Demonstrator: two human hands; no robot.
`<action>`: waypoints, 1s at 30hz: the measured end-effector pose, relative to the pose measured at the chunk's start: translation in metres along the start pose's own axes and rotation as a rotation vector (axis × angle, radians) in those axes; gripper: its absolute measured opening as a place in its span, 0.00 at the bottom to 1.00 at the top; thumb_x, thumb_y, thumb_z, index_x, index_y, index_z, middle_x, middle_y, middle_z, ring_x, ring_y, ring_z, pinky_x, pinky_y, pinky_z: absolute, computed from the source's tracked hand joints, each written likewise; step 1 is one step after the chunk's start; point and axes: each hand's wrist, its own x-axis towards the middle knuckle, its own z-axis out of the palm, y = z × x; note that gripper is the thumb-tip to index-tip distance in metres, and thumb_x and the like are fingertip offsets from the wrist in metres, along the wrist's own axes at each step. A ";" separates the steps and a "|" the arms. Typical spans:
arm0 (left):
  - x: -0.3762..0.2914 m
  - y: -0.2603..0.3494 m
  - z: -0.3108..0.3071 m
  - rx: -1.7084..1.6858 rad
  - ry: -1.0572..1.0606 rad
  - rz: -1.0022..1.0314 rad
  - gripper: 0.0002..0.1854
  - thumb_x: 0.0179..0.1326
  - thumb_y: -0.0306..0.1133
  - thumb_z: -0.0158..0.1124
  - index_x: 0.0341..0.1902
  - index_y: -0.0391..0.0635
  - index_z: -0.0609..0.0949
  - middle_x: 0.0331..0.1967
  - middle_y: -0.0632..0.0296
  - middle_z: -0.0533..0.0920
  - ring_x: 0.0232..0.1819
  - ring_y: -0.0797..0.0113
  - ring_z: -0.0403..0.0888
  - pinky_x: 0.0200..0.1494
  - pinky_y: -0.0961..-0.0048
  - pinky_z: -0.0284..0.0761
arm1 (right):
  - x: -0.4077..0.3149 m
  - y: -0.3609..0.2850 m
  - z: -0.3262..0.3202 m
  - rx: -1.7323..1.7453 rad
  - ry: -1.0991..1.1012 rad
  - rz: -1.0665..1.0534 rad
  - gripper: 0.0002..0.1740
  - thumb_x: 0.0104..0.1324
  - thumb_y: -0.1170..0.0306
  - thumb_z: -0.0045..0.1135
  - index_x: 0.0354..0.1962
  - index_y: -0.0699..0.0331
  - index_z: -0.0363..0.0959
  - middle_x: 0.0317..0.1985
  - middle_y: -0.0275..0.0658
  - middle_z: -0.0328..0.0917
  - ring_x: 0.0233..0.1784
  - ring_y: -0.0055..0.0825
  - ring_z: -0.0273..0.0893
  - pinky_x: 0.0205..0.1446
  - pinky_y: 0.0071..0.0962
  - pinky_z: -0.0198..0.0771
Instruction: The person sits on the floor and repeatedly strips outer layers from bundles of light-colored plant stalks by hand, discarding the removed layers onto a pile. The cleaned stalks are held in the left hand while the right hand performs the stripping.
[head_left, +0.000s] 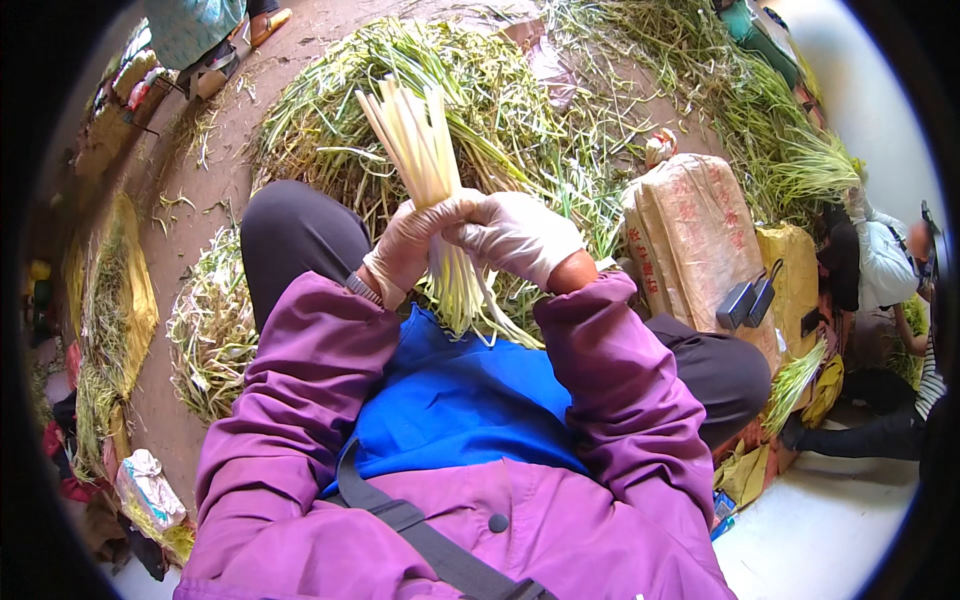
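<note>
Both my hands wear thin whitish gloves and meet over my lap. My left hand (405, 244) is wrapped around a bundle of pale yellow-green leafy stalks (420, 150), held roughly upright. Thick pale ends fan out above the fist, and thinner, limp ends hang below it. Against the left fingers, my right hand (525, 234) has its fingers curled in on the bundle's side; its fingertips are partly hidden. Beneath the hanging ends lies a blue apron (465, 390) across my lap.
A large heap of loose green and yellow stalks (322, 127) lies ahead. A smaller heap (214, 330) sits by my left knee. At right stands a tan woven sack (694, 225) bearing writing, with black box-shaped devices (746, 300) on it. Another person (885, 259) holds stalks at far right.
</note>
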 end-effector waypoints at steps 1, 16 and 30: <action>0.000 0.001 -0.002 -0.043 -0.012 -0.020 0.21 0.59 0.41 0.62 0.50 0.37 0.76 0.38 0.57 0.81 0.37 0.67 0.80 0.38 0.70 0.78 | 0.003 0.005 0.000 0.200 -0.073 0.054 0.19 0.64 0.58 0.56 0.42 0.68 0.77 0.28 0.36 0.80 0.31 0.22 0.77 0.34 0.22 0.71; 0.015 0.015 -0.005 0.008 0.220 0.025 0.24 0.60 0.36 0.60 0.55 0.32 0.73 0.24 0.68 0.76 0.21 0.80 0.73 0.39 0.70 0.79 | 0.076 0.201 0.008 -0.495 0.393 0.383 0.18 0.63 0.57 0.47 0.47 0.54 0.73 0.40 0.42 0.78 0.45 0.42 0.76 0.50 0.38 0.70; 0.023 0.017 0.006 0.175 0.332 0.033 0.15 0.60 0.32 0.60 0.47 0.35 0.80 0.19 0.70 0.71 0.21 0.80 0.68 0.26 0.80 0.70 | 0.040 0.172 -0.019 0.857 0.247 0.334 0.12 0.62 0.67 0.60 0.39 0.68 0.76 0.30 0.36 0.80 0.29 0.20 0.76 0.36 0.20 0.72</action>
